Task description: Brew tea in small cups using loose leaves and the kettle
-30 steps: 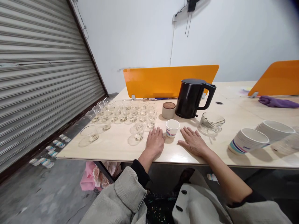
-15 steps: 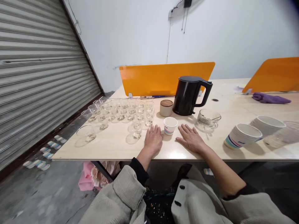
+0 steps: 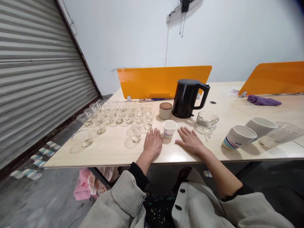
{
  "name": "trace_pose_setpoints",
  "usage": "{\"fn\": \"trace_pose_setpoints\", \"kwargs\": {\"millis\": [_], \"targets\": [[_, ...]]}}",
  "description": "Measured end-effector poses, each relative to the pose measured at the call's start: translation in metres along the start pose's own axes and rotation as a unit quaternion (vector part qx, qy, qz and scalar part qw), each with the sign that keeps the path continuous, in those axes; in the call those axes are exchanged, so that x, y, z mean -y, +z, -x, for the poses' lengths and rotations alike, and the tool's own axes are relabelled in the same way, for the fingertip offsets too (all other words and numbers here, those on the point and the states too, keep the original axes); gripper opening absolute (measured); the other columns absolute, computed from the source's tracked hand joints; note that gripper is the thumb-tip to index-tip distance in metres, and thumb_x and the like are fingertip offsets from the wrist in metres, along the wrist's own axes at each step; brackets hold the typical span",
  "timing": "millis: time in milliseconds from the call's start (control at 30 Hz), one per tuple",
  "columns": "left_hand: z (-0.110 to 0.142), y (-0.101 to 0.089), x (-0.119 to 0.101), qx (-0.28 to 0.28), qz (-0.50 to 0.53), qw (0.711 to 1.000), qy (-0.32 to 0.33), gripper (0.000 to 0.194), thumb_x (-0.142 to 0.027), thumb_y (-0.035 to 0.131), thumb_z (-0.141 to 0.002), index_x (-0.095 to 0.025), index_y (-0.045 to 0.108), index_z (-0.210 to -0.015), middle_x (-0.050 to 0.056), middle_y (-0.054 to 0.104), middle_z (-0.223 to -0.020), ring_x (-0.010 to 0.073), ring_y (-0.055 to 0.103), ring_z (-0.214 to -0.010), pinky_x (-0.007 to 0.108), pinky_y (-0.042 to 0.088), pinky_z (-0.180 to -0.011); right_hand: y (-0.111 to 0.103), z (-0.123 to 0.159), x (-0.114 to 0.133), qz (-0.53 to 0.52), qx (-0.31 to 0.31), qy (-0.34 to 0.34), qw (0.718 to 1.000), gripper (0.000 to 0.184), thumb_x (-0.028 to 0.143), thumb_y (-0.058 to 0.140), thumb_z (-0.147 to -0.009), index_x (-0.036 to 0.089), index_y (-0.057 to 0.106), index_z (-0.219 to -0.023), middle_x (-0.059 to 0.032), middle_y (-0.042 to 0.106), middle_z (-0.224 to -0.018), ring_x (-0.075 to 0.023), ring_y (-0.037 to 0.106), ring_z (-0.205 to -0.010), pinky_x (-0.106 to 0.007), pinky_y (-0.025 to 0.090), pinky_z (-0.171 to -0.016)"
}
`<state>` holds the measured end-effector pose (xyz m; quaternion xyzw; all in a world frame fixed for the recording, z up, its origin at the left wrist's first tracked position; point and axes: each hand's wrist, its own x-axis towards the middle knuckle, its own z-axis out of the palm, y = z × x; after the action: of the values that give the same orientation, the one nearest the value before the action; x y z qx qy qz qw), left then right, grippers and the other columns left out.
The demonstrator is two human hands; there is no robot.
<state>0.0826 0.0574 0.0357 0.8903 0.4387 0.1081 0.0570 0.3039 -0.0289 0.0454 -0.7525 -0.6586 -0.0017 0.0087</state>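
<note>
My left hand (image 3: 152,145) lies flat on the table (image 3: 171,155), fingers stretched out and holding nothing. On the other side of a white paper cup (image 3: 169,129), my right hand (image 3: 190,141) also rests palm down with its fingers extended. The cup stands upright between the two hands, apart from both. Behind it are a pale canister with a wooden lid (image 3: 165,111) and a black electric kettle (image 3: 186,99). A ribbed glass cup on a saucer (image 3: 206,121), with something thin and dark inside, stands beyond my right hand.
Several clear cups (image 3: 118,116) with a little dark matter at the bottom fill the table's left side. Stacked paper cups (image 3: 238,137) and clear cups (image 3: 282,134) lie tilted at the right. Farther back are a purple cloth (image 3: 263,100) and an orange divider (image 3: 163,82).
The whole view has shifted slightly, so the table's things appear a little farther left. Both hands stay flat in the same places beside the paper cup.
</note>
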Motion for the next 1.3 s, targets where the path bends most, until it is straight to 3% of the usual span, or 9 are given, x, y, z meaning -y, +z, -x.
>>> {"fn": "trace_pose_setpoints", "kwargs": {"millis": [700,933,1300], "targets": [[0.0044,-0.0057,-0.0022,0.005,0.005,1.0,-0.001,0.059,-0.035,0.024,-0.108,-0.009,0.037,-0.159,0.014,0.032,-0.17,0.0361,0.022,-0.159,0.053,0.021,-0.129,0.0018,0.0003,-0.0011,-0.002,-0.009,-0.002,1.0,0.091,0.076,0.023,-0.097,0.017,0.03,-0.166,-0.0141,0.021,-0.173,-0.0327,0.016,-0.161,-0.059,0.016,-0.127],[0.0022,-0.0034,-0.001,0.007,0.002,1.0,-0.005,0.056,-0.037,0.027,-0.108,-0.015,0.039,-0.158,0.013,0.031,-0.17,0.0339,0.023,-0.159,0.054,0.024,-0.128,-0.0011,0.0015,0.0001,-0.004,0.0,-0.004,1.0,0.092,0.076,0.023,-0.097,0.015,0.029,-0.166,-0.0157,0.02,-0.172,-0.0331,0.015,-0.161,-0.06,0.016,-0.127],[0.0023,-0.0067,-0.0042,0.017,0.001,1.0,-0.009,0.057,-0.038,0.027,-0.109,-0.011,0.04,-0.157,0.014,0.03,-0.17,0.0344,0.023,-0.159,0.052,0.021,-0.129,-0.0027,0.0024,0.0012,-0.001,0.006,0.001,1.0,0.092,0.076,0.023,-0.098,0.013,0.028,-0.166,-0.0154,0.017,-0.173,-0.032,0.013,-0.161,-0.059,0.015,-0.127]]}}
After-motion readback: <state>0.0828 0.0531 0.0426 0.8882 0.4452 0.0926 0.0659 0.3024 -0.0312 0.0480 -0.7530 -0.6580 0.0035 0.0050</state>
